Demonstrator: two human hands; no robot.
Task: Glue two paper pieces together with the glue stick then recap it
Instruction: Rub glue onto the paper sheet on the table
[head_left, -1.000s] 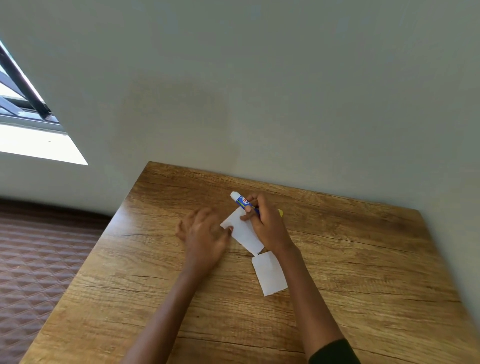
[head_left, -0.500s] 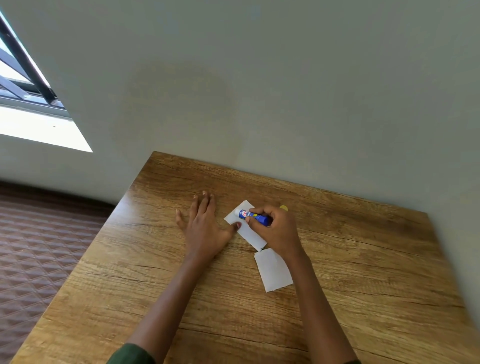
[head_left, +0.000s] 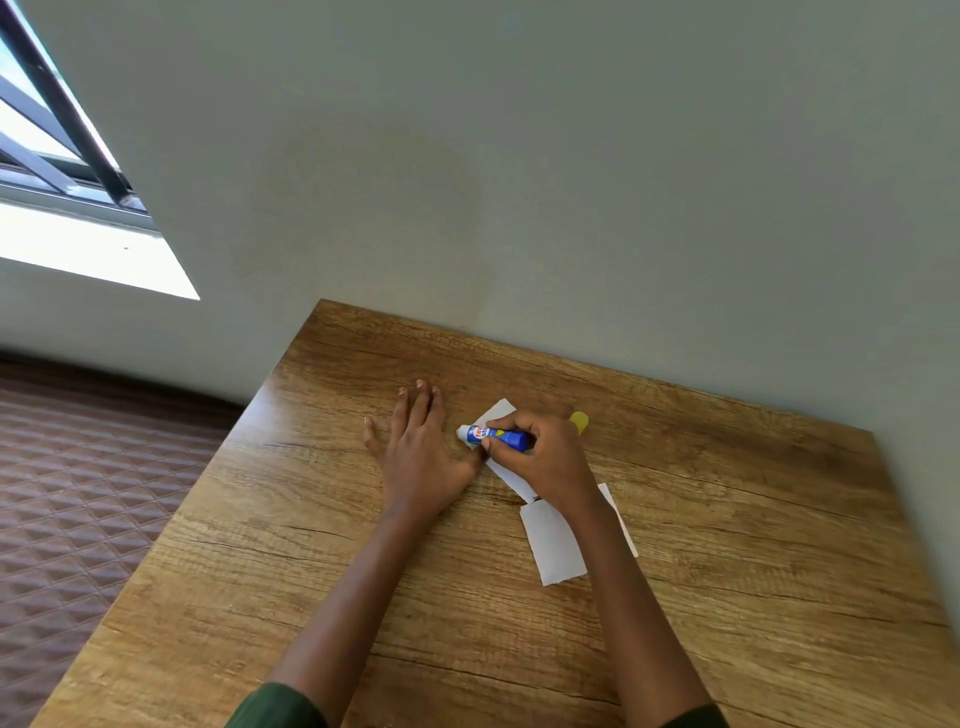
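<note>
My right hand (head_left: 548, 460) grips a blue glue stick (head_left: 496, 436), its white end pointing left over the far white paper piece (head_left: 500, 413). My left hand (head_left: 423, 447) lies flat on the wooden table (head_left: 727, 519), fingers spread, its thumb on that paper's left edge. A second white paper piece (head_left: 553, 543) lies nearer to me, partly under my right forearm. A small yellow cap (head_left: 579, 420) rests on the table just beyond my right hand.
The table stands against a grey wall (head_left: 571, 182). Its left edge drops to a brown patterned floor (head_left: 78, 493). A window (head_left: 47, 156) is at the upper left.
The glue stick came down from above the far paper onto it and slid toward its left end. My left hand flattened out and spread its fingers.
</note>
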